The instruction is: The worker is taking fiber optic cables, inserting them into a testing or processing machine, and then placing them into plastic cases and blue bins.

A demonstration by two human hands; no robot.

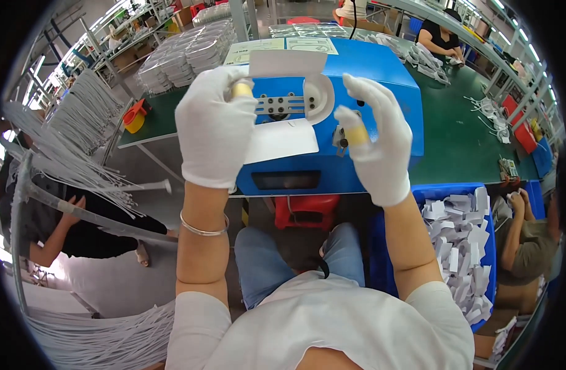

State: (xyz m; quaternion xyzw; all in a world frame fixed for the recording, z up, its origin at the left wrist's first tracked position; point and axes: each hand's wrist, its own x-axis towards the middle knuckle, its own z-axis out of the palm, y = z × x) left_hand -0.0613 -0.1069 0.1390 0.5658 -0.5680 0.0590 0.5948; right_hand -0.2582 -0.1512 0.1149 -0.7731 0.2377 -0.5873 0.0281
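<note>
A blue bench machine point(391, 83) stands in front of me, with slotted metal bars point(283, 103) in its middle and a rounded white guide point(323, 98) at their right end. One flat white plate point(289, 63) is above the bars and another white plate point(280, 142) below. My left hand point(214, 129), in a white glove with yellow on the thumb, is curled at the left end of the bars; whatever its fingers hold is hidden. In a matching glove, my right hand point(381, 139) is raised at the machine's right front, thumb and fingers apart, holding nothing visible.
A blue bin point(491, 246) of small white parts sits by my right arm. White cables hang from racks point(25, 228) on the left. Clear plastic trays point(187, 52) are stacked at the back left. Co-workers sit left, right and behind the green table point(449, 148).
</note>
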